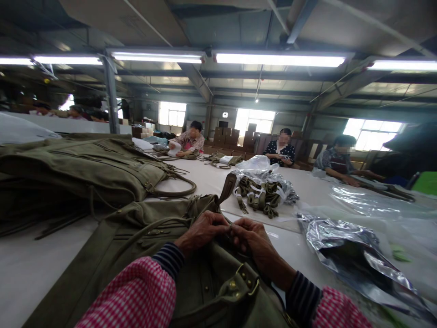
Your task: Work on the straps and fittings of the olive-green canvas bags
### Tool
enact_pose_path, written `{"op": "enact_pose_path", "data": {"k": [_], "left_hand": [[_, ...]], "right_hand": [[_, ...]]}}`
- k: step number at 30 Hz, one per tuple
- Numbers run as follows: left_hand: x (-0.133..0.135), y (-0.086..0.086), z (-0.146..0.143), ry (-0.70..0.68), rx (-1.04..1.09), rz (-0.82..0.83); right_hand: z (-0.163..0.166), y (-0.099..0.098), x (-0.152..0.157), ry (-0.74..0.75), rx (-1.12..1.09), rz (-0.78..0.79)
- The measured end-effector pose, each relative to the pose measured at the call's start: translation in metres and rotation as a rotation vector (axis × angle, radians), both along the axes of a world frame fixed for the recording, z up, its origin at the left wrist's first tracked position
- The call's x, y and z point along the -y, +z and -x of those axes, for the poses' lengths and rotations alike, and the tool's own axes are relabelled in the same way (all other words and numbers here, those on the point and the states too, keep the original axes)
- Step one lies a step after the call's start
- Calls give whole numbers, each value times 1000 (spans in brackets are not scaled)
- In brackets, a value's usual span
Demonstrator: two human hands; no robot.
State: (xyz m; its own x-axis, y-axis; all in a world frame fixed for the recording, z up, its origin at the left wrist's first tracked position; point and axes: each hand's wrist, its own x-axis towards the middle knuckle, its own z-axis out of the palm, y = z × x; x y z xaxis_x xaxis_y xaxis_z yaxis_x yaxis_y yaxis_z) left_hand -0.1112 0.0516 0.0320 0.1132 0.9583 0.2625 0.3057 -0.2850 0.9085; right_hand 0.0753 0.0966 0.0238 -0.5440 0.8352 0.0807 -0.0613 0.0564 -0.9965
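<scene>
An olive-green handbag [136,259] with brass-coloured fittings and a rounded handle lies in front of me. My left hand [208,230] is closed at the bag's top edge, thumb and fingers pressed together. Beside it, my right hand [251,237] pinches at the same spot, and the fingertips of both hands meet. Which small part of the bag they pinch is hidden by the fingers. An olive strap end or tab [227,187] sticks up just beyond my left hand.
More olive handbags [85,164] are stacked at left. Ahead lies a bundle of rolled straps [259,196] in plastic. A silver foil bag [358,259] and clear plastic [368,200] lie at right. Co-workers [279,148] sit across the white table [307,182].
</scene>
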Motion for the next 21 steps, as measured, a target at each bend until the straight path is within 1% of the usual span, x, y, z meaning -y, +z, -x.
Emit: {"op": "enact_pose_path", "data": {"k": [5, 9, 13, 17, 19, 21], "left_hand": [[-3, -6, 0, 37, -29, 1], [-5, -11, -1, 67, -28, 15], [-2, -8, -3, 68, -8, 42], [4, -5, -5, 55, 24, 69], [5, -6, -6, 71, 2, 66], [4, -6, -7, 104, -56, 39]], "right_hand": [[3, -4, 0, -52, 42, -37], [7, -7, 0, -59, 6, -7], [10, -12, -2, -50, -32, 43], [12, -17, -4, -4, -101, 142], [14, -19, -4, 9, -135, 173], [16, -19, -3, 4, -158, 158]]}}
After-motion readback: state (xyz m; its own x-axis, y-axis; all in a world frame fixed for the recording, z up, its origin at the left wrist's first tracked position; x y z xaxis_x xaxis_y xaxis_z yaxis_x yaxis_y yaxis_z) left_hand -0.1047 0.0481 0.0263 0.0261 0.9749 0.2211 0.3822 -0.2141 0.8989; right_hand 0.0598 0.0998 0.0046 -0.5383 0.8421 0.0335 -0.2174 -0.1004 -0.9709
